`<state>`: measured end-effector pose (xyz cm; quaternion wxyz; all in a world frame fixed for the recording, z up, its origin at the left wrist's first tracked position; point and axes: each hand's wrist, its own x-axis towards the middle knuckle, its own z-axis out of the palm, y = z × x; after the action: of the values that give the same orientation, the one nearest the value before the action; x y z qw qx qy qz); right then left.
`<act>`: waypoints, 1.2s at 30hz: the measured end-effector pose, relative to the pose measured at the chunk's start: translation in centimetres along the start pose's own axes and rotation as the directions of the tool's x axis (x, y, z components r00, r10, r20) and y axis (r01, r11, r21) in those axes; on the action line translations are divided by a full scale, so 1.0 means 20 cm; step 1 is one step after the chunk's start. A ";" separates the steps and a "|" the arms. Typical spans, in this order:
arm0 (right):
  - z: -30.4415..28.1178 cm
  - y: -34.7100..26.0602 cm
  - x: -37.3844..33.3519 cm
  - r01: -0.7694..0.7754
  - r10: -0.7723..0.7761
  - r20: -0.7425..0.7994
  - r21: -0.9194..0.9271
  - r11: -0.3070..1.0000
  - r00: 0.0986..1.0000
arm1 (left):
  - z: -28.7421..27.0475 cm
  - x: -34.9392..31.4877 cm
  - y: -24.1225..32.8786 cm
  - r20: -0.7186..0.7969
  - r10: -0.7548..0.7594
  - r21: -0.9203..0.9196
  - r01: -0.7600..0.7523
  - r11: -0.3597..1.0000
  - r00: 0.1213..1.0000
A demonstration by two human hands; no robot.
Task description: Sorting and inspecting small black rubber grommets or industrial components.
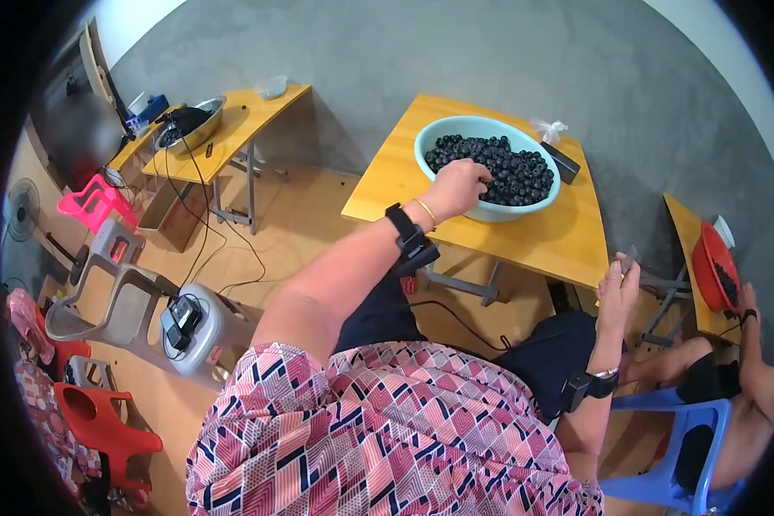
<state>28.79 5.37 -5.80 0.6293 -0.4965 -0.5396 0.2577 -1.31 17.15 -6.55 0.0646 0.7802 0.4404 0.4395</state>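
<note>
A light blue oval basin stands on the yellow table, filled with many small, black, round, bead-like pieces. My left hand reaches over its near rim, fingers curled and pinched together at the pieces; what lies between the fingertips is hidden. My right hand is raised beside the table's near right edge. Its fingers are closed on a small clear plastic piece that sticks up past the fingertips; its exact kind is unclear. A bit of yellow shows by that hand.
On the yellow table, a dark box-like object and a crumpled clear bag lie beside the basin. A person sits at right on a blue chair, reaching toward a red basin. Grey stools and cables are at left.
</note>
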 end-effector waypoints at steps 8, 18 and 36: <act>0.06 -0.10 -0.09 -0.012 0.011 0.041 0.030 0.999 0.999 | 0.11 0.12 0.05 0.260 -0.010 0.389 -0.095 0.916 0.966; 0.17 -0.15 -0.13 0.058 -0.057 0.150 -0.002 0.998 0.987 | 0.07 0.19 0.00 0.397 -0.044 0.464 -0.159 0.872 0.917; 0.39 -0.44 -0.21 0.315 -0.306 0.443 0.055 0.947 0.843 | -0.26 -0.29 0.47 0.380 0.102 -0.883 0.329 0.334 0.919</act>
<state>18.53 1.17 -0.19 0.5171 -0.3364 -0.7450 0.2538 -0.53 5.61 -2.40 0.6122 0.6343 0.1420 0.4503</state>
